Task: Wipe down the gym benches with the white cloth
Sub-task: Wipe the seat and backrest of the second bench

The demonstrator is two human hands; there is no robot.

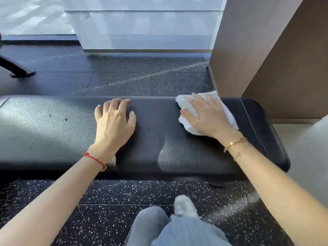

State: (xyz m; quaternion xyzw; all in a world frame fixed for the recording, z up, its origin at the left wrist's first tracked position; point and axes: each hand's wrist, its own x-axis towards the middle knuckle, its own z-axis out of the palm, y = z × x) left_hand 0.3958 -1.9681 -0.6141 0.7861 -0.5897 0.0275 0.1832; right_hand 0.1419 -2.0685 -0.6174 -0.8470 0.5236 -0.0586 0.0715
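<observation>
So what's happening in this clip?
A person is wiping a black padded gym bench. The right hand presses a white cloth flat on the pad near its right end, fingers spread. The left hand rests on the middle of the pad, fingertips at the far edge, holding nothing.

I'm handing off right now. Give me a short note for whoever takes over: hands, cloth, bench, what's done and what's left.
Right hand: flat on the cloth, pressing it onto the bench near its right end, far edge.
Left hand: bare, fingers spread, resting on the bench middle.
Done: cannot tell how much is wiped; no clear wipe marks show.
Left: likely the long stretch to the left and the right end cap, then any other benches.
</observation>
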